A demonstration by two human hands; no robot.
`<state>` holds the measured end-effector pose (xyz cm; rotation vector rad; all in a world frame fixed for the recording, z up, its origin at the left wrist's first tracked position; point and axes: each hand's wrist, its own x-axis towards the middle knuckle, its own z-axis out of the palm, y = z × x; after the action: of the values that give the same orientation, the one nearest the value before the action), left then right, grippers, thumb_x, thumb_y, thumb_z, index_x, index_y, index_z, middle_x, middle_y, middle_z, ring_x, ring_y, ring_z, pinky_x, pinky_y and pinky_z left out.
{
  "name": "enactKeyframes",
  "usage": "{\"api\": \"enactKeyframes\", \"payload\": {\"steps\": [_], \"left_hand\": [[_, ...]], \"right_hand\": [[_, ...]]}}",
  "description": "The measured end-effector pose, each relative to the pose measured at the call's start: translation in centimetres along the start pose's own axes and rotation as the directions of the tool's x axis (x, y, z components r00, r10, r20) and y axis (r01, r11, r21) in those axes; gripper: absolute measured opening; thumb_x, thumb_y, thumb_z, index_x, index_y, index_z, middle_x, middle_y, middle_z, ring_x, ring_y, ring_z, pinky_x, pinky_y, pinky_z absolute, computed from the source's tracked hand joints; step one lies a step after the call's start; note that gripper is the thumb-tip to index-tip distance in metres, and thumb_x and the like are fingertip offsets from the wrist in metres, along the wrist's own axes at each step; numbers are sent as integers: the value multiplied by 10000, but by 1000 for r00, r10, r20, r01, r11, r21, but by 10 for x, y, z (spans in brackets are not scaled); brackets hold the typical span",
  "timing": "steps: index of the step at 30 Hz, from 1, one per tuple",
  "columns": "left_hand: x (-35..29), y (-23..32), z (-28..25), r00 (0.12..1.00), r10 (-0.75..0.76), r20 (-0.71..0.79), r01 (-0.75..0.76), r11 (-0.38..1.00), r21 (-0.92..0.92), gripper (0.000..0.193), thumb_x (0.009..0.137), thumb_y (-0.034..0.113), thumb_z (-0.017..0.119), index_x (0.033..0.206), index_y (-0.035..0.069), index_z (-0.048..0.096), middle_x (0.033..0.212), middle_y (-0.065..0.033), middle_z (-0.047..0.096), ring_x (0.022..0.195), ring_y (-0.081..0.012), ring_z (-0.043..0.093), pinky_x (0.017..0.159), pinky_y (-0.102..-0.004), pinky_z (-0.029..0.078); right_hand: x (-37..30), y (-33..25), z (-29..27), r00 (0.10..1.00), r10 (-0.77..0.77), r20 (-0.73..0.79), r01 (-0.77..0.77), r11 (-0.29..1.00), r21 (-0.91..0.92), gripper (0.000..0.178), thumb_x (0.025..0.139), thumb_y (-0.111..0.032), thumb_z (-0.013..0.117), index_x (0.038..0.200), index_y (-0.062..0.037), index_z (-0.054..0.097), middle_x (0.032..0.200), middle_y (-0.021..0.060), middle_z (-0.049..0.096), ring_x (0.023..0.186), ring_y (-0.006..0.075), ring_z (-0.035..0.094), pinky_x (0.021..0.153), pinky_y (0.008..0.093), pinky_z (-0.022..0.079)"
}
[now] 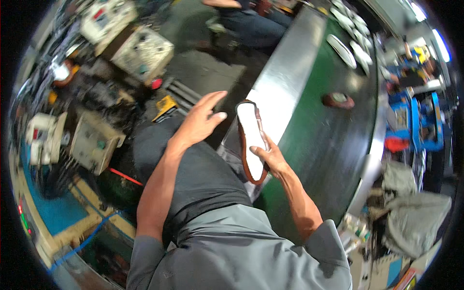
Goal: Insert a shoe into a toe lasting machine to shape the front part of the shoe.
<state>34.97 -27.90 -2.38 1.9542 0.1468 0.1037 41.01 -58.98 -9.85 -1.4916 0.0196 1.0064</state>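
Note:
A brown shoe upper with a white insole board [251, 134] is in my right hand [273, 157], its white underside facing up. My right thumb lies across the white board while the fingers wrap the shoe's right side. The shoe is held over the metal edge of the conveyor. My left hand [200, 120] is in the air to the left of the shoe, apart from it. Its fingers are stretched out, with the thumb spread away, and it holds nothing.
A green conveyor belt [309, 145] runs along my right, edged by a metal ledge [290, 63]. On it lie a brown shoe [338, 100] and several white shoe pieces [341, 51]. Machines with control boxes [143, 54] stand left. Another person [251, 26] sits ahead.

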Motion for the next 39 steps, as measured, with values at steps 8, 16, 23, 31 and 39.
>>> {"api": "enactKeyframes", "payload": {"steps": [8,16,23,31,39], "left_hand": [[-121,-58,-112,843,-59,-535,163,975,150,236,1027,79,726,1242,-11,761,1093,-165,764,1049,-318,756,932,-399,568],[-216,-35,-129,689,168,-705,191,896,401,351,971,21,763,1310,-46,703,1201,-205,728,1084,-384,747,930,-447,602],[-254,51,-101,898,85,-432,-157,978,-135,1165,824,354,961,1726,19,304,1723,-240,406,1628,-406,359,1326,-502,307],[-235,36,-58,834,17,-552,27,997,71,968,705,82,904,1584,1,508,1585,-231,560,1493,-395,548,1251,-466,427],[-232,36,-57,812,31,-583,15,997,73,839,712,55,863,1495,8,565,1512,-208,591,1453,-376,572,1243,-462,430]], "right_hand": [[28,-60,198,789,17,614,184,948,-262,947,966,-159,846,1725,-1,302,1694,184,467,1567,264,433,1279,394,366],[19,-63,247,700,12,714,403,819,-409,1092,927,-219,879,1756,-35,192,1634,254,535,1533,319,525,1250,423,431],[43,-16,252,404,-526,749,915,250,-318,1265,889,-111,870,1739,6,-61,1748,362,269,1553,499,443,1278,485,404],[37,14,249,592,-382,709,781,490,-388,1205,872,-64,867,1733,47,32,1622,292,511,1476,440,543,1263,466,409],[44,26,251,662,-338,669,685,634,-358,1191,847,-38,878,1734,42,88,1608,272,529,1452,421,565,1232,431,446]]}}
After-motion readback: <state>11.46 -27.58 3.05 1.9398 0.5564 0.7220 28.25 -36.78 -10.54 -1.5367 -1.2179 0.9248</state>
